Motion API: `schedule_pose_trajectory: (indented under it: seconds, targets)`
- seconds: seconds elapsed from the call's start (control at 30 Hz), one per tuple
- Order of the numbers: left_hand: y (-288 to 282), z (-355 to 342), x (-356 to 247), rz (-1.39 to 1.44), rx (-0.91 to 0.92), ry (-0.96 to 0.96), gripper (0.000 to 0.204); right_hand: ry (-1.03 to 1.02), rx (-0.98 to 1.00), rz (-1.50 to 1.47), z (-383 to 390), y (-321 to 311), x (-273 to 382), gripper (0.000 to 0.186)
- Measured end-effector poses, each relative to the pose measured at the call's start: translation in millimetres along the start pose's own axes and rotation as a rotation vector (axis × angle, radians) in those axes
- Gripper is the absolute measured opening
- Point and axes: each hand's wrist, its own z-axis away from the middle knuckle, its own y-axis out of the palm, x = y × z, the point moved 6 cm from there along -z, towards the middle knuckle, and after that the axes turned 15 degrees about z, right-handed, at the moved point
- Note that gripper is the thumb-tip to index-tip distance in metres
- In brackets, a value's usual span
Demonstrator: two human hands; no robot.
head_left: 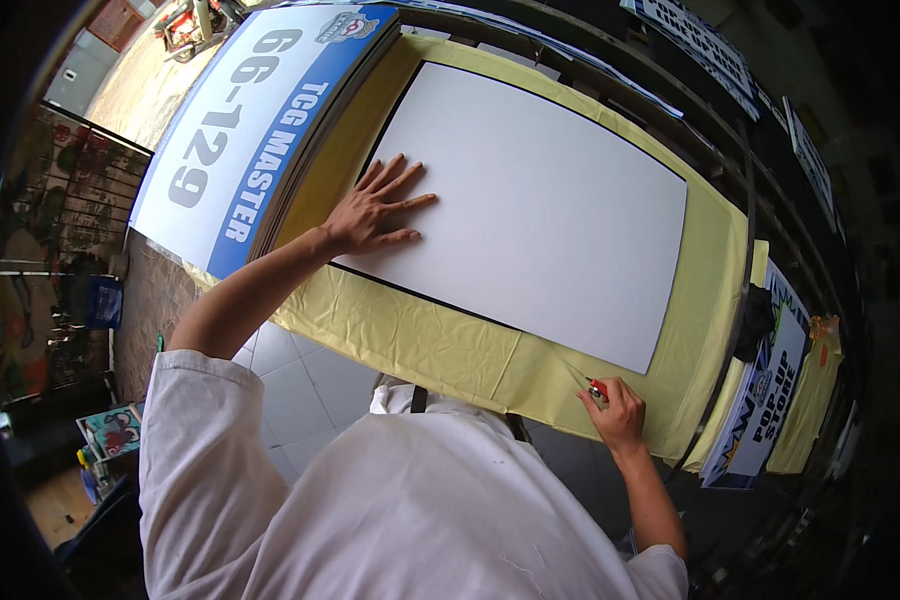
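A large white board (550, 210) with thin dark edges lies flat on a yellow cloth-covered table (410, 320). My left hand (378, 207) rests on the board's left part, palm down, fingers spread. At the board's near right corner, my right hand (618, 413) is closed around a small red-handled cutter (598, 389). Its thin tip points toward the table, close to the board's near edge. Whether the tip touches the cloth or the board I cannot tell.
A thick stack of printed signs (260, 130), blue and white, lies left of the board. Another printed sign (770, 390) leans at the table's right end beside a black bundle (755, 325). Dark rails run along the far side. Grey floor tiles (305, 385) show below.
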Motion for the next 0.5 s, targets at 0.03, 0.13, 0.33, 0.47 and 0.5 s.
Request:
schedule_pose_trajectory:
  seconds: [0.03, 0.13, 0.33, 0.47, 0.5]
  targets:
    - [0.8, -0.9, 0.5, 0.001, 0.002, -0.003, 0.064, 0.049, -0.028, -0.025, -0.2, 5.3, 10.2, 0.031]
    - [-0.7, 1.3, 1.3, -0.004, -0.002, -0.015, 0.065, 0.153, -0.232, -0.117, -10.7, 9.9, 43.3, 0.024]
    - [0.0, -3.4, -0.7, 0.022, 0.005, -0.013, 0.065, 0.295, -0.157, -0.179, -5.8, 16.8, 68.9, 0.022]
    - [-2.0, 1.3, 0.4, 0.031, -0.009, -0.015, 0.066, 0.372, 0.504, -0.651, 16.9, 3.0, 97.3, 0.020]
    - [-2.8, 2.3, -1.2, 0.035, -0.012, -0.019, 0.067, 0.354, 0.583, -0.818, 24.8, -5.5, 106.0, 0.019]
